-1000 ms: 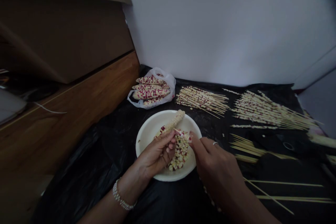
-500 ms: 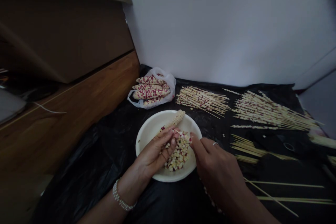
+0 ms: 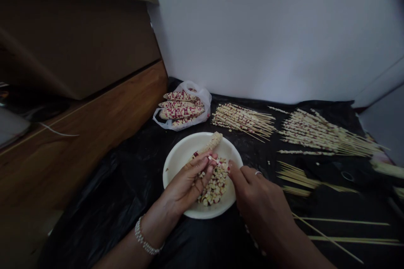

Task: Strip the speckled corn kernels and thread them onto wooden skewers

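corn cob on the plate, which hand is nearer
Left. The left hand is on the corn cob, fingers curled over it; the right hand is farther off, by the loose kernels.

Dim, soft light; curved, darkened frame edges.

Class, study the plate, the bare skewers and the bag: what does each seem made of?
The plate looks like glossy white ceramic or melamine; its sheen cannot settle which. The bare skewers seem pale bamboo or wood, thin and matte. The bag looks like thin plastic, translucent and crinkled.
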### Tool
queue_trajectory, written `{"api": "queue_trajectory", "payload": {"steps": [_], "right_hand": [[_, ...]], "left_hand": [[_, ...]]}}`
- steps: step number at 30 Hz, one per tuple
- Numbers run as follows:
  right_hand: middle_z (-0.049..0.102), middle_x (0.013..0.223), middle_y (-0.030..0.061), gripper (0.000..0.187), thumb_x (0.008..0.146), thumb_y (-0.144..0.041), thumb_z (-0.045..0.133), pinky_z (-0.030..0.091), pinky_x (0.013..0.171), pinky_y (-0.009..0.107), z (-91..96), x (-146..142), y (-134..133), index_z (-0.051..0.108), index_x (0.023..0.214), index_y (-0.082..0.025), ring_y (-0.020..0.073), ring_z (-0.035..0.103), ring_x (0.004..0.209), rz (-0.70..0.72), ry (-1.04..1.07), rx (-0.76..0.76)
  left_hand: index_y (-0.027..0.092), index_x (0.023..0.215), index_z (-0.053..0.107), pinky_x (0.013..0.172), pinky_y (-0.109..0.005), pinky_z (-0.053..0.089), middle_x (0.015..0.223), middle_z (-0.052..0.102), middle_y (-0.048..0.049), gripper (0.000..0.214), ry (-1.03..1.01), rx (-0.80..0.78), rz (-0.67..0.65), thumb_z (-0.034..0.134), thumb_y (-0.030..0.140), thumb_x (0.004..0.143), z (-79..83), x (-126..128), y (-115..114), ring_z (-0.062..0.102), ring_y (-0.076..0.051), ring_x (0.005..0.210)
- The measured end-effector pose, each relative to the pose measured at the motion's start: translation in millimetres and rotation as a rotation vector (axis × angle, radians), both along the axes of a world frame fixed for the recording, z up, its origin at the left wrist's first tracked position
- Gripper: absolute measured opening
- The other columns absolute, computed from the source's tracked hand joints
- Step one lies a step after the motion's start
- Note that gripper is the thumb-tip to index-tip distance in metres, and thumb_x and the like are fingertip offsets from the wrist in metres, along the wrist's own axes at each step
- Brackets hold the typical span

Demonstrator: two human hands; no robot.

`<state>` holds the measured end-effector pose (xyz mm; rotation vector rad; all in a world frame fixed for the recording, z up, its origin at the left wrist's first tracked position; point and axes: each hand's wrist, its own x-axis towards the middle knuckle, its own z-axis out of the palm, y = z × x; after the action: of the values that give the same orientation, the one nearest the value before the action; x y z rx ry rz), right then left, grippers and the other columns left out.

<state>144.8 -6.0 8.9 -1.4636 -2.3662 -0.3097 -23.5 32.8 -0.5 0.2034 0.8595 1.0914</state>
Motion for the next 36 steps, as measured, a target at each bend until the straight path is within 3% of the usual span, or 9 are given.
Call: {"api": "queue_trajectory", "payload": {"steps": [14, 27, 36], "right_hand": [[0.057, 0.074, 0.0025, 0.039, 0.077, -0.006, 0.046, 0.035, 0.051, 0.027, 0.9, 0.0, 0.1, 0.057, 0.114, -0.012, 0.014, 0.053, 0.06, 0.007, 0.001, 0.056], [0.061, 0.08, 0.0053, 0.04, 0.077, -0.007, 0.049, 0.037, 0.052, 0.026, 4.0, 1.2, 1.7, 0.057, 0.117, -0.011, 0.0145, 0.054, 0.063, 0.028, -0.038, 0.052], [0.058, 0.076, 0.003, 0.041, 0.078, -0.006, 0.048, 0.037, 0.052, 0.028, 1.4, 1.2, 2.5, 0.058, 0.117, -0.012, 0.0154, 0.053, 0.063, 0.039, -0.008, 0.038]], "left_hand": [[0.01, 0.092, 0.068, 0.071, -0.015, 0.053, 0.089, 0.071, -0.0074, 0.02, -0.029, -0.058, 0.06, 0.061, -0.002, 0.077, -1.5, -0.8, 1.4, 0.066, -0.009, 0.076], [0.011, 0.09, 0.068, 0.071, -0.014, 0.053, 0.085, 0.07, -0.0048, 0.019, -0.019, -0.048, 0.048, 0.064, -0.001, 0.075, -2.1, -2.3, 2.4, 0.065, -0.008, 0.074], [0.007, 0.089, 0.068, 0.066, -0.014, 0.056, 0.086, 0.069, -0.0081, 0.016, 0.032, -0.016, 0.024, 0.062, -0.001, 0.077, -1.7, -1.5, 2.1, 0.065, -0.008, 0.07]]}}
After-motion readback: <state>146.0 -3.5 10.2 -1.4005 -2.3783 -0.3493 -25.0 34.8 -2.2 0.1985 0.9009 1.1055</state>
